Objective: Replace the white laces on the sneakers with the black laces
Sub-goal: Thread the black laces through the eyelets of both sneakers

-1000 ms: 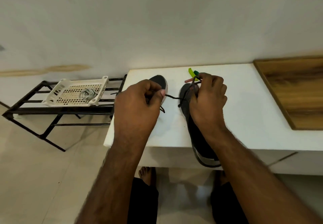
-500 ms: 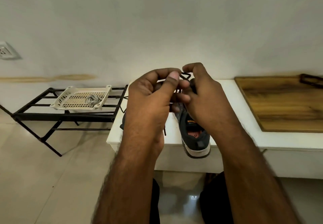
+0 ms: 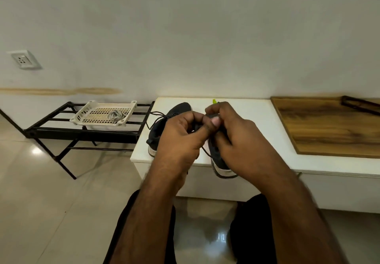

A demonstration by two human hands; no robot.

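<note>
Two dark sneakers with white soles lie on the white table [image 3: 246, 107]. The left sneaker [image 3: 162, 128] shows beside my left hand, a black lace end [image 3: 156, 114] trailing off its toe. The right sneaker [image 3: 218, 160] hangs its heel over the table's front edge. My left hand [image 3: 183, 138] and my right hand [image 3: 236, 138] meet above the right sneaker, both pinching its black lace [image 3: 205, 152], mostly hidden by my fingers. The white laces [image 3: 115, 116] lie bundled in a white basket [image 3: 88, 117].
The basket rests on a black metal rack [image 3: 61, 134] left of the table. A wooden board [image 3: 329, 125] covers the table's right part. A green and red object [image 3: 214, 101] peeks out behind my right hand. My knees are below, over a glossy tiled floor.
My hands were spread with the lace stretched between them, then came together raised. Now they sit lower over the right sneaker, fingers still closed on the lace.
</note>
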